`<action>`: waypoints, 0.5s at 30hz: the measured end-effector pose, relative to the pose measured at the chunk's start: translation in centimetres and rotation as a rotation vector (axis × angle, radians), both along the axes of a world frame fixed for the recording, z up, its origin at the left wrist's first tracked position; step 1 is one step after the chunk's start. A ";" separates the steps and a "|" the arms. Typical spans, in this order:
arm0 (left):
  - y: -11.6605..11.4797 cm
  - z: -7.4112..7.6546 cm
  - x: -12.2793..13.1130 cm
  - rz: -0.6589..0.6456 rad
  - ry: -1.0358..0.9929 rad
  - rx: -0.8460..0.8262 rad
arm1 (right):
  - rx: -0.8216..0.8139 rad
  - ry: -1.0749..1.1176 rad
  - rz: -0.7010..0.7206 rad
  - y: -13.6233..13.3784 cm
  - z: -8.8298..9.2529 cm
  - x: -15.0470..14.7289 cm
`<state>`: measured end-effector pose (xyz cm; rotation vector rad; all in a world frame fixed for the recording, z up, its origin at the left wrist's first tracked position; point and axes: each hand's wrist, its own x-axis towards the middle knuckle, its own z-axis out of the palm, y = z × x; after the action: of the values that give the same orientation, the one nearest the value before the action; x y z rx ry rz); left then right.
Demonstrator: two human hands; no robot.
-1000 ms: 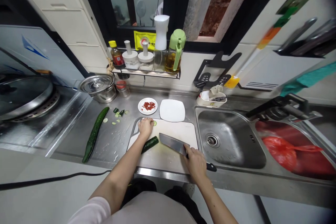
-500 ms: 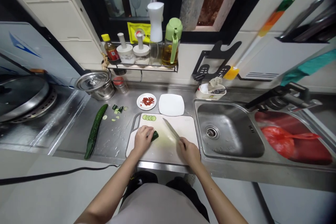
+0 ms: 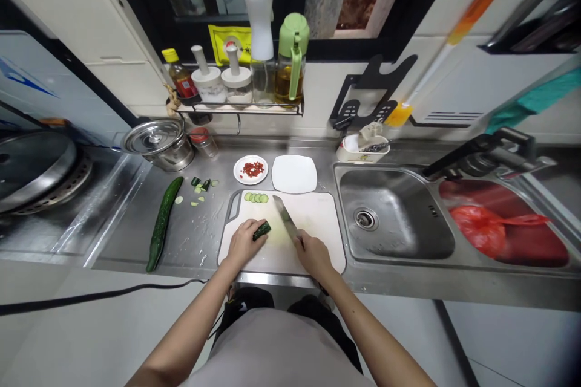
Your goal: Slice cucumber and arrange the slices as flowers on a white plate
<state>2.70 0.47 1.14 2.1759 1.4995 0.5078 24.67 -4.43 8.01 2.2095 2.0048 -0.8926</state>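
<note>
On the white cutting board [image 3: 290, 260], my left hand [image 3: 244, 243] is closed on a short piece of dark green cucumber [image 3: 262, 230]. My right hand [image 3: 314, 256] grips the handle of a kitchen knife [image 3: 285, 217], its blade pointing away and to the left, just right of the cucumber piece. Round cucumber slices [image 3: 256, 198] lie in a row at the board's far left. Left of the board a whole cucumber [image 3: 163, 224] lies on the steel counter, with cut scraps [image 3: 202, 184] close to it.
Behind the board stand a plate of chopped red bits [image 3: 250, 179] and a white square plate [image 3: 294, 173]. A sink [image 3: 394, 217] lies to the right, with a red bag [image 3: 481, 230] in the second basin. A lidded pot [image 3: 158, 144] stands back left, below a condiment rack [image 3: 245, 110].
The knife has moved left, nearer to the cucumber piece. My left hand has turned the piece so that it lies more level. The camera view has shifted slightly.
</note>
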 end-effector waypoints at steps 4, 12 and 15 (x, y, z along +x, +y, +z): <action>0.1 -0.3 0.0 0.034 -0.011 0.030 | -0.052 -0.011 0.076 -0.1 0.3 -1.1; 0.1 -0.8 -0.4 0.028 -0.094 0.042 | -0.041 -0.070 0.161 0.1 0.4 -2.5; 0.4 -0.7 -0.3 0.022 -0.071 0.013 | -0.036 -0.073 0.165 0.3 0.3 -2.7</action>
<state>2.38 0.88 0.49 2.1302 1.4885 0.5974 21.96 -4.16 8.26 1.9919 2.0831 -0.8102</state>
